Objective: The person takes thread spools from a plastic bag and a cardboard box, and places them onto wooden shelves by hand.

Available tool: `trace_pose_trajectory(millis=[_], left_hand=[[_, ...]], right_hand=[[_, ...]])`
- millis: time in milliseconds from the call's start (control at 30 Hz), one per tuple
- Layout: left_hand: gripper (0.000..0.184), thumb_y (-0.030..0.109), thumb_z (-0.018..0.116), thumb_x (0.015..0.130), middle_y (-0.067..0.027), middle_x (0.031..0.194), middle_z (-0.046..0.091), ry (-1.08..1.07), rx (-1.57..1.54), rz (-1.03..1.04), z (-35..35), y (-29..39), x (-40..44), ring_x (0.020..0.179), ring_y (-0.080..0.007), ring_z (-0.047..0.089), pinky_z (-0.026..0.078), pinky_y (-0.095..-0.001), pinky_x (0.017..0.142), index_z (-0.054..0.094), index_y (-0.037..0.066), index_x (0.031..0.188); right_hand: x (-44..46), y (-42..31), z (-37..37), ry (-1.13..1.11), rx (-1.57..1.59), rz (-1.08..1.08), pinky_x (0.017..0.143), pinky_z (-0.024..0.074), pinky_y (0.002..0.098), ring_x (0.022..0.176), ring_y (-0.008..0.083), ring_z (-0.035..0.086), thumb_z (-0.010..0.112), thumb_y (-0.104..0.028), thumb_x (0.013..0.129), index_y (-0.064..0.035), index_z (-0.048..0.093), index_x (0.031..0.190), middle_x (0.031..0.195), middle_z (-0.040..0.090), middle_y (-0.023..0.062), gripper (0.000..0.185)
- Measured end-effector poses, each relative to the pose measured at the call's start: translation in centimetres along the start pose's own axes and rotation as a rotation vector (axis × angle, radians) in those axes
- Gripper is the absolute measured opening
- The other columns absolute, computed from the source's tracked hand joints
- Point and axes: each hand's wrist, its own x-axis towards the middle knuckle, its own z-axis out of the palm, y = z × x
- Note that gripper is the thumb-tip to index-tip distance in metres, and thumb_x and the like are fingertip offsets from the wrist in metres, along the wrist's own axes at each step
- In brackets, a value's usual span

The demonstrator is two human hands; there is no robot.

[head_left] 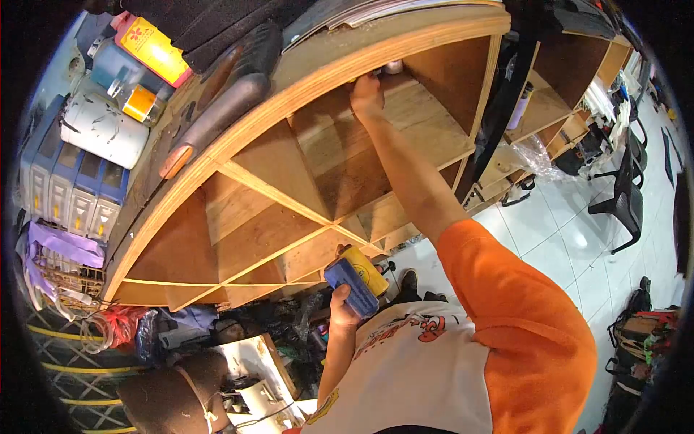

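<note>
My left hand (345,307) is closed round a blue box (351,286) and a yellow box (363,270), held together in front of my shirt. The printing on them is too small to read. My right arm, in an orange sleeve, reaches into an upper compartment of the wooden shelf (390,116). There my right hand (367,95) has its fingers curled, partly hidden under the shelf's top edge. A small white object (394,66) shows just beside those fingers; what they grip, if anything, is not visible.
On the shelf's top lie a dark-handled tool (217,116), a white paint-marked tub (105,129) and a pink-and-yellow bottle (153,50). Blue-framed drawers (72,181) stand at the left. A black chair (623,195) stands on the white tiles. Clutter fills the floor below.
</note>
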Motion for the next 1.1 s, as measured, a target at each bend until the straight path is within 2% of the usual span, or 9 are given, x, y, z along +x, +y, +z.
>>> trace_pose_trajectory(millis=[100,167,267,333,400,667,833,933,1100], left_hand=[[0.081,0.037,0.073,0.065,-0.0159,0.122,0.053,0.000,-0.004,0.008,0.2,0.3,0.2,0.113,-0.0400,0.051,0.040,-0.0610,0.095,0.040,0.005,0.133],[0.081,0.039,0.073,0.066,-0.0162,0.122,0.053,-0.018,-0.011,0.024,0.5,0.9,0.9,0.112,-0.0380,0.053,0.043,-0.0561,0.094,0.040,0.003,0.131],[0.079,0.041,0.071,0.068,-0.0175,0.118,0.056,-0.035,0.072,0.049,3.5,2.4,1.7,0.106,-0.0342,0.057,0.047,-0.0487,0.093,0.041,0.001,0.129],[0.075,0.040,0.070,0.070,-0.0173,0.111,0.058,-0.076,0.063,0.070,4.8,2.8,2.4,0.101,-0.0307,0.060,0.048,-0.0437,0.090,0.042,0.001,0.128],[0.070,0.036,0.069,0.071,-0.0157,0.108,0.059,-0.107,0.066,0.078,4.4,3.0,3.5,0.102,-0.0281,0.059,0.048,-0.0406,0.092,0.043,0.001,0.125],[0.076,0.026,0.071,0.065,-0.0141,0.112,0.056,-0.188,0.116,0.107,7.8,1.8,4.9,0.100,-0.0269,0.059,0.050,-0.0382,0.086,0.039,0.001,0.129],[0.067,0.018,0.070,0.064,-0.0114,0.109,0.055,-0.126,0.205,0.093,6.5,1.3,5.1,0.096,-0.0236,0.059,0.052,-0.0366,0.083,0.042,0.003,0.123],[0.064,0.012,0.070,0.066,-0.0106,0.107,0.055,-0.036,0.190,0.214,7.6,1.3,5.4,0.094,-0.0218,0.060,0.053,-0.0354,0.081,0.042,0.004,0.124],[0.068,0.008,0.066,0.071,-0.0106,0.114,0.054,0.020,0.215,0.360,8.5,2.0,5.5,0.097,-0.0218,0.059,0.052,-0.0328,0.082,0.038,0.003,0.133]], right_hand=[[0.7,3.2,2.4,0.222,-0.012,-0.307,0.074,0.0526,0.0409,0.090,0.0361,0.061,0.065,-0.019,0.080,0.0017,0.048,0.116,0.100,0.060,0.0208,0.045],[-4.2,-0.4,-4.0,0.100,-0.017,-0.119,0.070,0.0515,0.0411,0.083,0.0342,0.063,0.071,-0.030,0.075,0.0012,0.060,0.103,0.094,0.064,0.0189,0.044],[-9.9,0.1,-12.0,-0.609,0.028,-0.201,0.058,0.0493,0.0322,0.061,0.0216,0.061,0.073,-0.042,0.075,-0.0026,0.066,0.089,0.075,0.065,0.0104,0.042],[-16.7,-0.3,-18.2,-0.994,0.519,-0.117,0.057,0.0476,0.0285,0.062,0.0142,0.058,0.073,-0.040,0.077,-0.0037,0.066,0.089,0.074,0.064,0.0058,0.038],[-21.6,0.5,-21.7,-1.053,0.594,-0.159,0.059,0.0488,0.0313,0.064,0.0147,0.059,0.074,-0.040,0.074,-0.0005,0.066,0.093,0.076,0.065,0.0075,0.044],[-26.9,3.1,-24.6,-0.624,0.425,-0.208,0.066,0.0496,0.0306,0.073,0.0174,0.059,0.082,-0.025,0.068,0.0010,0.058,0.106,0.090,0.062,0.0099,0.052],[-26.2,3.6,-25.0,-0.878,0.338,-0.049,0.080,0.0514,0.0311,0.092,0.0195,0.064,0.075,-0.012,0.070,0.0055,0.052,0.120,0.102,0.064,0.0163,0.058],[-26.0,4.5,-23.3,-0.852,0.655,0.121,0.070,0.0510,0.0353,0.081,0.0299,0.066,0.073,-0.021,0.071,0.0058,0.058,0.110,0.095,0.065,0.0212,0.050],[-25.4,0.9,-23.7,-0.688,0.207,-0.196,0.072,0.0514,0.0365,0.080,0.0328,0.065,0.073,-0.031,0.073,0.0009,0.062,0.107,0.094,0.065,0.0211,0.048]])
